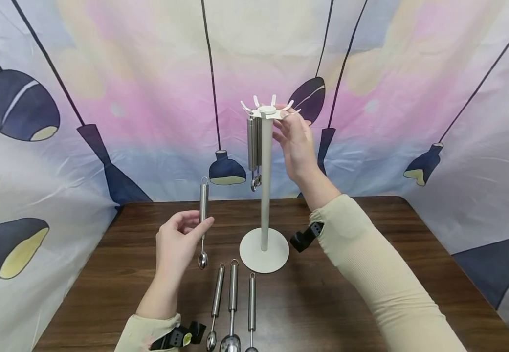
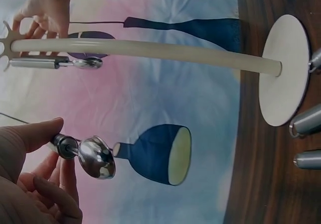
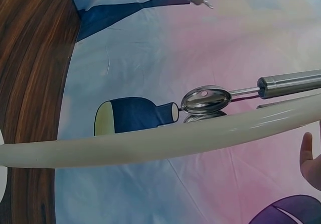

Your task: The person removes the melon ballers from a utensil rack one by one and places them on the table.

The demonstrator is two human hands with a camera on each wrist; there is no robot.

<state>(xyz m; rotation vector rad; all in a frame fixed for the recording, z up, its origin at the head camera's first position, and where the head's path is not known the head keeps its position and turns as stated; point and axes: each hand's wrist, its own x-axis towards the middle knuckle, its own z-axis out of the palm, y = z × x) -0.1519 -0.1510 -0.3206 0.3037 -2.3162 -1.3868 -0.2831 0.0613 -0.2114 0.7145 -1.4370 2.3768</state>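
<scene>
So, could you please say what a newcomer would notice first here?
Probably first, the tall, white, hook-topped stand upright on the brown wood-grain table; then the shiny metal spoon held upright in the left hand's grip, left of the stand. Behind them hangs a pastel, lamp-printed cloth backdrop.

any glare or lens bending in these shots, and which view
Left wrist: bright glints on the held spoon, and the stand pole looks bowed; right wrist: the pole bows too, with a pale sheen along it, and the hanging spoon shines; head: the pole looks straight.
</scene>
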